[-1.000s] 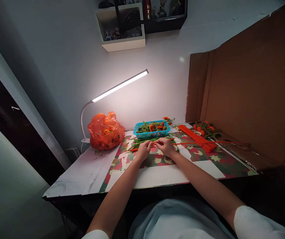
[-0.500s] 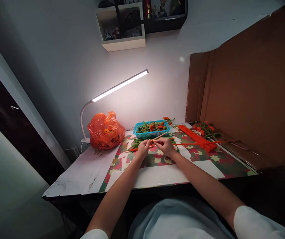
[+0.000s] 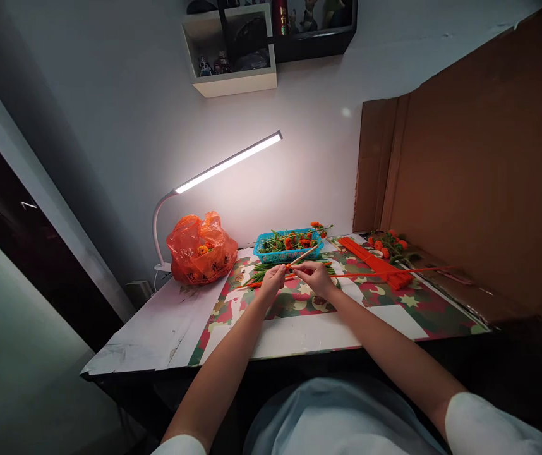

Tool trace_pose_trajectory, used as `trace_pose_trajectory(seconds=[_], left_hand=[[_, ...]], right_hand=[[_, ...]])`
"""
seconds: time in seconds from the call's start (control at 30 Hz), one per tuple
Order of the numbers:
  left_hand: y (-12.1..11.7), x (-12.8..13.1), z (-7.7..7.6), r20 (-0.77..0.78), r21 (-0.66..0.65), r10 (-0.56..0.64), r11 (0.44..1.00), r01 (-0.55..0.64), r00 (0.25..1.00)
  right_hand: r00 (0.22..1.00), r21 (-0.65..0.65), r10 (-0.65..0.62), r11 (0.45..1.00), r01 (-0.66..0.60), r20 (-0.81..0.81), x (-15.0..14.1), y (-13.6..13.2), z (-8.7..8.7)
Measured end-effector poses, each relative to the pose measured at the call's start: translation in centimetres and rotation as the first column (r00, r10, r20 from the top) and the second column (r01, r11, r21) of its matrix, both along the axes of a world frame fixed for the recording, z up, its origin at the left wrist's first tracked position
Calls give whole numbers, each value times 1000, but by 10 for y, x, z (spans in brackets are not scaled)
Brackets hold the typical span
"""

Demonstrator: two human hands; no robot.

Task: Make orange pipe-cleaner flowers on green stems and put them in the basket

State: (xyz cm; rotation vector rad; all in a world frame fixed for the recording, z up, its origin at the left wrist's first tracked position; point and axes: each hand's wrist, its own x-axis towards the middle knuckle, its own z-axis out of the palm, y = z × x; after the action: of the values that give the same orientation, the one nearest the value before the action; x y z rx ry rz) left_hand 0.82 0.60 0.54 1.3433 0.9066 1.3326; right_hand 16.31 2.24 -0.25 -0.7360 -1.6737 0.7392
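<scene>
Left grip (image 3: 273, 282) and right grip (image 3: 315, 279) clamp an orange strip (image 3: 354, 274); the bag (image 3: 186, 245) bears unreadable dark lettering (image 3: 209, 272).

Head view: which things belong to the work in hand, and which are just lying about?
Probably in the work: thin orange strand, pale stick, green strands, orange bundle.

Probably just about: lamp, wall shelf, cardboard panel.

Unclear: orange bag, blue basket.

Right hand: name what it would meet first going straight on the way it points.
Past the orange piece at its fingertips, probably the left hand; the fingers of the right hand point across at it. Depth there is hard to judge.
</scene>
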Motion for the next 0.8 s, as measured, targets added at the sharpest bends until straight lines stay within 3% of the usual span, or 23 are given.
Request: trace_pose_trajectory(seconds=[0.33, 0.5, 0.8], left_hand=[[-6, -1, 8, 43, -91, -105, 990, 109, 994], [-6, -2, 6, 5, -73, -109, 991, 109, 994], [-3, -5, 5, -122, -26, -132, 991, 130, 984]], right_hand=[[992, -217, 97, 970, -111, -75, 4, 0, 9], [972, -267, 233, 938, -222, 10, 13, -1, 17], [918, -360, 354, 892, -274, 177, 21, 11, 30]])
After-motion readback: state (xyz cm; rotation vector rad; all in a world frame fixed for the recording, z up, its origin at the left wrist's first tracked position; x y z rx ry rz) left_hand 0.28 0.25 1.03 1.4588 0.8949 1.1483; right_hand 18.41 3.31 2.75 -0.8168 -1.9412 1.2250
